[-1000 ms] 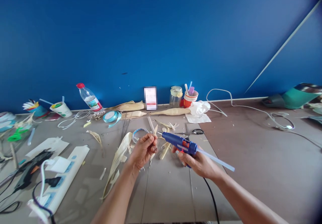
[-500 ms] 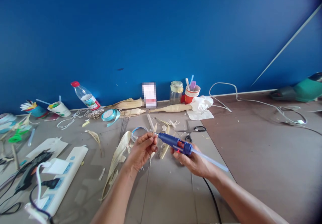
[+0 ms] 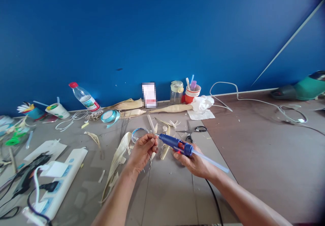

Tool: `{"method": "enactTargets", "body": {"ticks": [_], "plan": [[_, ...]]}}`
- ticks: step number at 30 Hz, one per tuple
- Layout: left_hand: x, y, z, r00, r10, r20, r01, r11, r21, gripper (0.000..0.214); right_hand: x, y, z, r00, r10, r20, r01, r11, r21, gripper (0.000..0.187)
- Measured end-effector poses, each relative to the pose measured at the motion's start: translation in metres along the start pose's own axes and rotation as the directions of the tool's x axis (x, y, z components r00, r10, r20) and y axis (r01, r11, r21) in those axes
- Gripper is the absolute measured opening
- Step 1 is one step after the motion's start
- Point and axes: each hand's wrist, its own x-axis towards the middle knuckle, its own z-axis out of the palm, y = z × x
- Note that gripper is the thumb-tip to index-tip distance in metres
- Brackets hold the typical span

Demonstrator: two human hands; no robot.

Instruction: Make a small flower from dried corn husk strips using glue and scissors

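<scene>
A blue hot glue gun [image 3: 175, 143] with a clear glue stick [image 3: 210, 160] sticking out of its back is gripped in my right hand [image 3: 194, 161]. Its nozzle points left and meets the fingertips of my left hand [image 3: 144, 151]. Those fingers are pinched together; whatever small piece they hold is mostly hidden. Around my hands lie dried corn husk strips [image 3: 119, 163] and scraps. A roll of tape [image 3: 139, 133] sits just behind my left hand, and black-handled scissors [image 3: 199, 129] lie behind the glue gun.
A white power strip [image 3: 67, 182] with plugs and cords occupies the left. Along the blue wall stand a tilted plastic bottle [image 3: 85, 97], a ribbon spool [image 3: 109, 115], a glass jar [image 3: 176, 92] and red paper cups [image 3: 192, 95]. A white cable [image 3: 259, 101] runs across the right.
The view has shifted slightly, moving the background a little to the left. Both hands keep nearly the same pose, with the nozzle still at my left fingertips.
</scene>
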Motion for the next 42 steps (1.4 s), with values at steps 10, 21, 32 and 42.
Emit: {"method": "enactTargets", "body": {"ticks": [10, 21, 32, 42], "plan": [[0.0, -0.001, 0.002, 0.999, 0.003, -0.032, -0.001, 0.999, 0.051, 0.017, 0.0, 0.0, 0.001, 0.999, -0.003, -0.037, 0.002, 0.999, -0.033, 0.026], [0.0, -0.002, 0.0, 0.999, 0.02, -0.029, -0.018, 0.997, 0.08, 0.015, 0.001, -0.008, -0.001, 1.0, -0.015, -0.024, 0.012, 0.991, -0.135, 0.023], [0.0, -0.001, 0.003, 0.998, 0.009, -0.057, -0.003, 0.995, 0.098, 0.018, 0.001, -0.008, 0.001, 1.0, -0.001, -0.03, -0.004, 0.983, -0.181, 0.022], [-0.001, -0.001, 0.005, 0.998, 0.005, -0.069, 0.003, 0.994, 0.11, 0.021, 0.001, -0.007, 0.0, 0.998, -0.021, -0.068, 0.009, 0.985, -0.174, 0.02]]}}
